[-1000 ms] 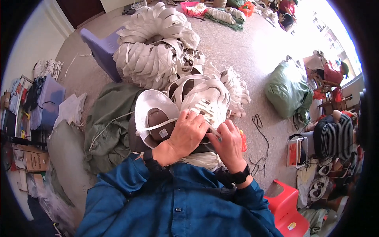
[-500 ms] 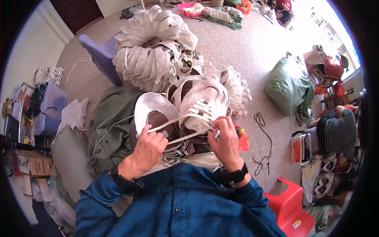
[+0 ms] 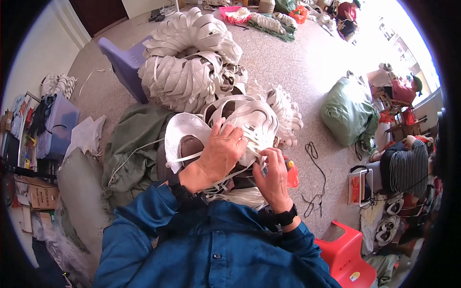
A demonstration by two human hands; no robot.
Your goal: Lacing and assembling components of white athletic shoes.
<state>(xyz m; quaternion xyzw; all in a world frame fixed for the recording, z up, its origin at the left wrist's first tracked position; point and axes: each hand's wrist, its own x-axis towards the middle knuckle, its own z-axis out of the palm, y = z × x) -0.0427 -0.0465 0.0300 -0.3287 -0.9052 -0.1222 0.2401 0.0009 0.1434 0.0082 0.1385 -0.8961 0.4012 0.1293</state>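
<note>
A white shoe upper (image 3: pixel 257 117) with crossed laces lies in front of me, its lacing partly covered by my hands. My left hand (image 3: pixel 222 154) is bent over its left side, fingers curled together around a flat white shoelace (image 3: pixel 188 157). A loop of that lace sticks out to the left, over another upper (image 3: pixel 178 128) with a pale lining. At the lower right edge of the laced upper, my right hand (image 3: pixel 272 175) pinches with thumb and index finger. Its exact hold is partly hidden. A bundle of loose white laces (image 3: pixel 242 197) rests against my lap.
Strung rolls of uppers (image 3: pixel 185 79) pile up ahead by a purple chair (image 3: pixel 126 62). Dark green cloth (image 3: pixel 132 144) lies at left. A green sack (image 3: pixel 348 110), a black cord (image 3: pixel 321 180) and a red stool (image 3: pixel 343 254) are at right. Other people sit farther right.
My left hand has moved right and forward, from beside the pale-lined upper onto the laced one. The lace, stretched between both hands before, now loops loosely at left. My right hand stays nearly in place.
</note>
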